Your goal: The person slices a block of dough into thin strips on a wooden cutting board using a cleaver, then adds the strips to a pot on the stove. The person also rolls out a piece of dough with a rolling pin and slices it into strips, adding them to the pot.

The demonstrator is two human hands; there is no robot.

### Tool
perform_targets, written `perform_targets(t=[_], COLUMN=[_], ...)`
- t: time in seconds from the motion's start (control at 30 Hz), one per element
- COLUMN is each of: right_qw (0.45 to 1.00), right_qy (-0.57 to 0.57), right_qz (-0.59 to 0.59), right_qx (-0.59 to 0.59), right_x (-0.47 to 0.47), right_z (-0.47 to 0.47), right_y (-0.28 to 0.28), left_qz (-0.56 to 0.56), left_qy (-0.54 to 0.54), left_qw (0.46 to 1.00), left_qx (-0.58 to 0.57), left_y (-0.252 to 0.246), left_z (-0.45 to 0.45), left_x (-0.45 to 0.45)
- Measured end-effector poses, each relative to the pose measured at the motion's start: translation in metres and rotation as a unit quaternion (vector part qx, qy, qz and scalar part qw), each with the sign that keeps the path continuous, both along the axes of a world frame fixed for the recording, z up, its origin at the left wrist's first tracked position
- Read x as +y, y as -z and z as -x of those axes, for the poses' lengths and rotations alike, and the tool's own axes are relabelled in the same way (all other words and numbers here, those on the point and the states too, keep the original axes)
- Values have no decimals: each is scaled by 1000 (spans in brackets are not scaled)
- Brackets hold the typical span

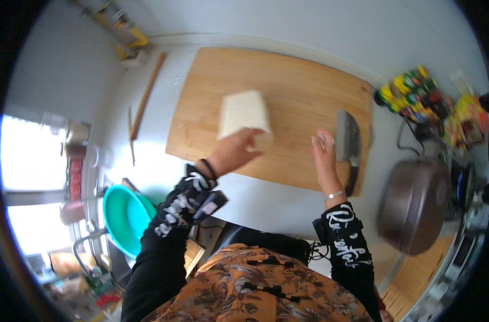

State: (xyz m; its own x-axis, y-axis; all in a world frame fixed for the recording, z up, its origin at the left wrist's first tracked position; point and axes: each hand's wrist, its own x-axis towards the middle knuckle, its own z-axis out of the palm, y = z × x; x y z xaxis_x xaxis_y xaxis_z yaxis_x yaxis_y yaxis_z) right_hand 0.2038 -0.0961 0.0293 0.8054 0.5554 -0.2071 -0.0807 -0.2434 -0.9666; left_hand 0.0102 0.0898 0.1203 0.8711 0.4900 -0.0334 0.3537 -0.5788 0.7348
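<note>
A pale off-white slab point(246, 112) lies on the wooden cutting board point(300, 88), left of its middle. Blur hides what the slab is made of. My left hand point(238, 149) is at the slab's near edge, fingers curved and apart with nothing visible between them; whether it touches the slab is unclear. Above the board's right part is my right hand point(324, 147), its fingers bent together. I cannot tell if something small is in its fingertips. Just right of that hand rests a cleaver point(349, 139), its dark handle towards me.
Left of the board, a wooden rolling pin point(148, 94) and a thinner stick point(130, 137) lie on the white counter point(264, 201). A turquoise basin point(127, 217) sits by the faucet point(81, 245). On the right are a brown lidded appliance point(415, 205) and colourful packages point(409, 92).
</note>
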Motion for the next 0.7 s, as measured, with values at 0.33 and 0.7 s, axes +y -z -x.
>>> perform_targets(t=[0.33, 0.7], right_qw=[838, 811], right_qy=[-285, -219], right_qz=[98, 202], right_qx=[-454, -503], right_x=[125, 155], right_z=[71, 60], right_y=[-13, 20], left_qz=[-236, -343], left_qy=[-432, -328], left_qw=[863, 866], left_qx=[111, 157], left_y=[92, 182], left_z=[190, 235], left_x=[223, 333])
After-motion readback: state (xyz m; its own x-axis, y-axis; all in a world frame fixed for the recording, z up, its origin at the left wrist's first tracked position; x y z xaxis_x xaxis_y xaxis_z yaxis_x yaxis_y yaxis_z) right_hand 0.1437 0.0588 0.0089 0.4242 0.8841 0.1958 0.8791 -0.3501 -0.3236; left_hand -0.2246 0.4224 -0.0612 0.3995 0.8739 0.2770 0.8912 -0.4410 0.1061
